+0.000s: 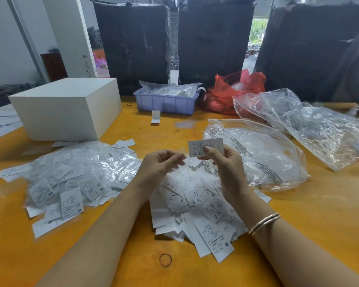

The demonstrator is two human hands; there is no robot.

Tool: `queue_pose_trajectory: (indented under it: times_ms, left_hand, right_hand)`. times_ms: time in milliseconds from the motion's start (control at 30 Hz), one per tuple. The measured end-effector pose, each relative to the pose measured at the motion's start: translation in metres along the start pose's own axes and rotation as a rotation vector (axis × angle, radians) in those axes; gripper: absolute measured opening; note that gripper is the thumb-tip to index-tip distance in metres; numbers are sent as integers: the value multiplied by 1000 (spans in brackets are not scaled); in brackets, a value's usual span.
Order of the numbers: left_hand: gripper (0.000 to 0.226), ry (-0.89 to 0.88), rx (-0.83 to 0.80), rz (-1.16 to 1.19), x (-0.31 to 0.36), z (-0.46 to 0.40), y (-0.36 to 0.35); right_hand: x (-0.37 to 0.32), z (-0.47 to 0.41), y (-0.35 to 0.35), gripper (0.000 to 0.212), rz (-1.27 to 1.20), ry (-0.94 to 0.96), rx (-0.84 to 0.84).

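Head view: your right hand (222,164) pinches a white size label (197,149) marked S, thumb clamped on its face, held above the loose label heap (197,206) on the yellow table (112,255). Your left hand (162,163) is just beside it, fingers curled inward; can't tell if they grip anything. Bagged labels (71,179) lie to the left, a clear zip bag (263,160) to the right.
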State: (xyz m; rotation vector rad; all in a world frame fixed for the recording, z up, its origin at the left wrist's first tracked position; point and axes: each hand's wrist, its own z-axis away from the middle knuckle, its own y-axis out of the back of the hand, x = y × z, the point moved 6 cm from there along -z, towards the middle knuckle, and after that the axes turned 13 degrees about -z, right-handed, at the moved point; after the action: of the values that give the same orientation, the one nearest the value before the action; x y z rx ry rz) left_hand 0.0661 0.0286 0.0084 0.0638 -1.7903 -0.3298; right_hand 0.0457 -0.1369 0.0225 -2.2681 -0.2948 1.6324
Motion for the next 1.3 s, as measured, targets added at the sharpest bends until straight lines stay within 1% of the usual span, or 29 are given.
queue_pose_trajectory:
  times_ms: [100, 267, 400, 567, 733, 933, 1300]
  left_hand:
    - [22, 0, 9, -4, 0, 0, 1]
    - [18, -22, 5, -2, 2, 0, 0]
    - [17, -49, -9, 1, 4, 1, -2]
    - [18, -53, 6, 7, 4, 1, -1]
    - [18, -57, 34, -7, 3, 0, 2]
    - [17, -57, 47, -25, 2, 0, 4]
    - [21, -32, 40, -46, 4, 1, 2]
  right_hand:
    - [3, 0, -2, 8, 43, -23, -38]
    - [4, -1, 0, 9, 65, -57, -14]
    - [8, 0, -3, 9, 116, -101, -63]
    - [4, -1, 0, 7, 114, -44, -12]
    - [4, 0, -1, 6, 112, -27, -2]
    - [-1, 0, 3, 8, 62, -2, 48]
    - [2, 1, -3, 8, 71, -10, 17]
